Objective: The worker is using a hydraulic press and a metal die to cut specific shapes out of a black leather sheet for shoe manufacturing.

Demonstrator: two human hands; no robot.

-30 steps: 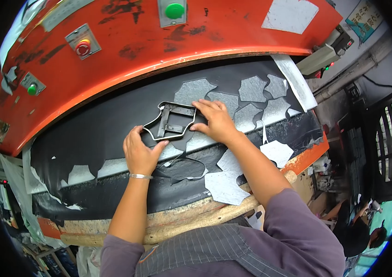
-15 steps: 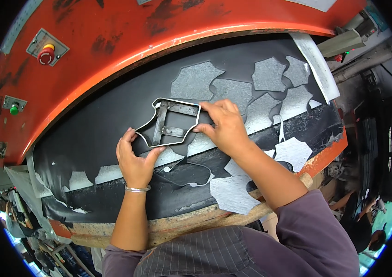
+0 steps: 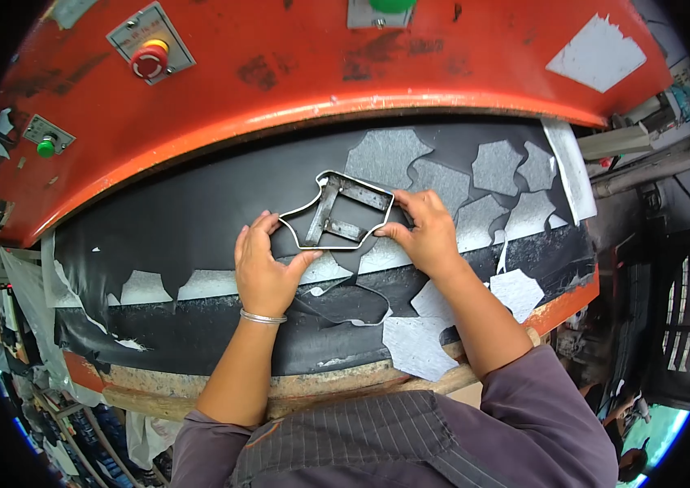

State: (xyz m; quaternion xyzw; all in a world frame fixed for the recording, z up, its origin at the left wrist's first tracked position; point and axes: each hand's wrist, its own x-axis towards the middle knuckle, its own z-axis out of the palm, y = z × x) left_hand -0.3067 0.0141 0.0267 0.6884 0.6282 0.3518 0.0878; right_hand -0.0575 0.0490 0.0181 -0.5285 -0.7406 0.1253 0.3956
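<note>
A steel cutting die (image 3: 324, 215), a curved metal outline with dark cross-bars inside, lies over a black leather-like sheet (image 3: 190, 220). My left hand (image 3: 267, 264) grips its left and lower edge, thumb on the near side and fingers at the left point. At the right edge, my right hand (image 3: 426, 232) pinches the frame between thumb and fingers. Just beyond and to the right of the die are grey cut pieces (image 3: 385, 156) of similar shape. A thin black offcut loop (image 3: 341, 313) lies on the near side, between my forearms.
A red machine beam (image 3: 296, 73) with a red stop button (image 3: 150, 61) and a green button (image 3: 45, 147) spans the far side. Loose grey pieces (image 3: 418, 348) overlap the worn wooden front edge (image 3: 312, 394). A pale bar (image 3: 570, 171) borders the right end.
The view has shifted, so more of the red beam and its buttons shows. Both hands keep hold of the die, which stays at nearly the same place on the sheet.
</note>
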